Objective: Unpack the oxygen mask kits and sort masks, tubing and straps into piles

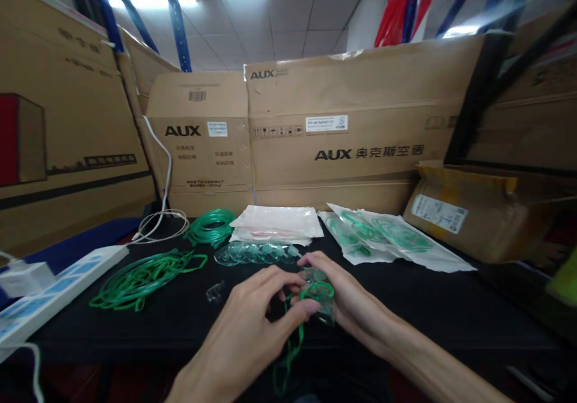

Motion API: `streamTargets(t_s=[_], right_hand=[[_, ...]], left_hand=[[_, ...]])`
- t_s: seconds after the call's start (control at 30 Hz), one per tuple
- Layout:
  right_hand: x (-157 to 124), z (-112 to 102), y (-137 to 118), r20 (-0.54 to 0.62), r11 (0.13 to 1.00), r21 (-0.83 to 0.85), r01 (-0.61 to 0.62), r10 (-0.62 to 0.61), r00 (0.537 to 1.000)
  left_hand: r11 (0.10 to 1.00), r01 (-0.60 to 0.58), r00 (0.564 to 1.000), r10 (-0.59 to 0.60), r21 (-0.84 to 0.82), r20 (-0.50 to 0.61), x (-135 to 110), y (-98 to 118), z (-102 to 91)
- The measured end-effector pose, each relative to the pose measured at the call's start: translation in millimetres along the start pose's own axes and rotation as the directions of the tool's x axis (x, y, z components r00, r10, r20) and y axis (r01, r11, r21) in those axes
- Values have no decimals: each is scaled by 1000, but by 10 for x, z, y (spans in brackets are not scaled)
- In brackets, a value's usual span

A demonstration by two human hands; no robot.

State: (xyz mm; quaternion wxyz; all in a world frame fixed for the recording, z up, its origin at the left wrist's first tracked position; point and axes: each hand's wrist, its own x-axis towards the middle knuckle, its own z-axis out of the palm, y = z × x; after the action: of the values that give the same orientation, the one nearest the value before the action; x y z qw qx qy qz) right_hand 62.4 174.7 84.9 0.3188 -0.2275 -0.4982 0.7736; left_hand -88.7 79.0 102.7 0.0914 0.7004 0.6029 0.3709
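My right hand (354,298) is closed around a small see-through green face mask (325,312), which it holds above the front of the black table. My left hand (255,316) pinches the green elastic strap (321,289) at the mask; a length of it dangles below the fingers. Part of the mask is hidden by the fingers. Just beyond my hands lies a row of nested clear green masks (256,253). A small clear plastic piece (215,292) rests left of my left hand.
Green straps (148,280) and coiled green tubing (211,227) lie at left, near a white power strip (58,295). White pouches (277,223) are stacked behind the masks. Packets with green tubing (392,235) and a taped carton (460,211) stand right. Large cardboard (360,103) walls the back.
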Motion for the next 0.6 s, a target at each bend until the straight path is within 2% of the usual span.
streamTargets(t_s=[0.07,0.2,0.3,0.4,0.5,0.6], right_hand=[[-48,-113,21,-26,999,2,42,-42,999],[-113,-266,63,-23,999,30,24,-23,999],[-14,-285,74,37,999,35,7,-8,999],[219,-222,80,66,995,-97,8,-1,998],[395,-148,139,-45,952,-286,108,-126,991],[341,-145,285,-222,870,-445,214,-339,914]], left_hand=[[998,-13,999,16,-55,40,126,37,168],[981,-49,986,78,-189,148,284,-50,408],[966,-12,995,38,-259,94,326,-167,528],[954,73,997,-75,-292,6,331,-268,579],[958,110,990,-128,-265,-51,316,-327,565],[963,120,988,-140,-241,-67,296,-356,546]])
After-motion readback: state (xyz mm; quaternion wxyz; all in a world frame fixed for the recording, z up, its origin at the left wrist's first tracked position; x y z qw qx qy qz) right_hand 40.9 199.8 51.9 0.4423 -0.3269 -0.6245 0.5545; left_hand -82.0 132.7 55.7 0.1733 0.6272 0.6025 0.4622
